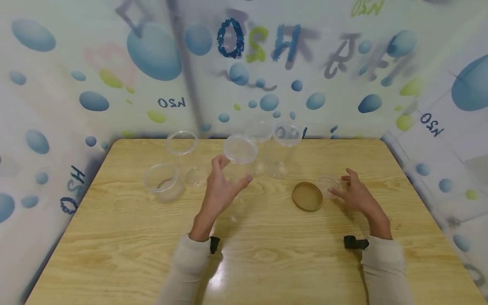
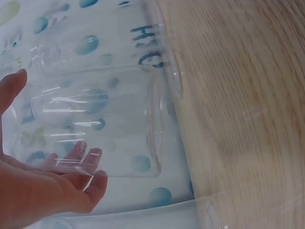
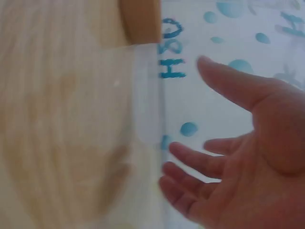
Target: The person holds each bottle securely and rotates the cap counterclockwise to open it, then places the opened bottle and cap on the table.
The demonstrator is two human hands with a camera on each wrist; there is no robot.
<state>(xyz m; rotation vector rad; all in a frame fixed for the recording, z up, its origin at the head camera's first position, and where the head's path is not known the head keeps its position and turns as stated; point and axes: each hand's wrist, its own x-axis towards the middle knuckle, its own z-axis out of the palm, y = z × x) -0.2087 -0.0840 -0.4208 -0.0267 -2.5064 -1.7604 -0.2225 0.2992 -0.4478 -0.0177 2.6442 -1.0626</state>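
In the head view my left hand (image 1: 223, 186) holds a clear plastic jar (image 1: 241, 150) with a whitish round top, upright near the table's middle. Seen from the left wrist, the fingers wrap the far side of this jar (image 2: 112, 119) and the thumb is close to its upper end. The jar's base shows against the wall, above the table's back edge. My right hand (image 1: 356, 192) reaches low over the table, fingers and thumb spread apart, beside a shallow clear round piece (image 1: 327, 183). Just left of that lies a round brown lid (image 1: 307, 196). Nothing is between the fingers of this right hand (image 3: 238, 157).
Behind the held jar stand two clear jars, a left one (image 1: 258, 132) and a right one (image 1: 287, 137). Over on the left are another clear jar (image 1: 182, 143) and a wide, low clear tub (image 1: 164, 186). A patterned wall (image 1: 267, 97) rises at the table's (image 1: 282, 254) back edge.
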